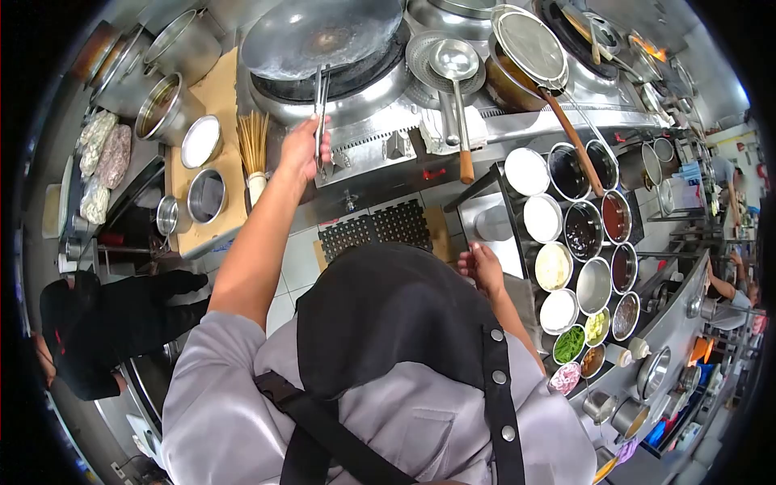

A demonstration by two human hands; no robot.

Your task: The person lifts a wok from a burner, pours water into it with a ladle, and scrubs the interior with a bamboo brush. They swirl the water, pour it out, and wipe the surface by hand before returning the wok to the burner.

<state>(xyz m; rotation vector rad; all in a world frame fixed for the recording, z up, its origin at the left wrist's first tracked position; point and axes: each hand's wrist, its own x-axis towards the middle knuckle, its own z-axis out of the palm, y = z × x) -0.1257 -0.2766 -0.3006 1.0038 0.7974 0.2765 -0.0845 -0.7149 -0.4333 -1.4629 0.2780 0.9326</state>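
My left hand (pixel 305 150) is closed round the slim metal handle of a wok (pixel 311 36). The wok sits tilted over a round burner (pixel 267 90), with its inner surface showing and no food visible in it. My right hand (pixel 484 270) hangs to the right of my dark cap, its fingers loosely curled and slightly apart, with nothing visible in them. Nearest to it are a metal container (pixel 494 223) and the rows of round seasoning tubs, among them a tub of pale paste (pixel 554 267).
A ladle (pixel 454 61) rests on a perforated strainer (pixel 422 52); a wooden-handled mesh skimmer (pixel 529 44) lies over a pot. Left are a bamboo brush (pixel 254 141), metal pots (pixel 168 109) and bagged food (pixel 113 155). A person in black (pixel 113 323) stands lower left; others work far right.
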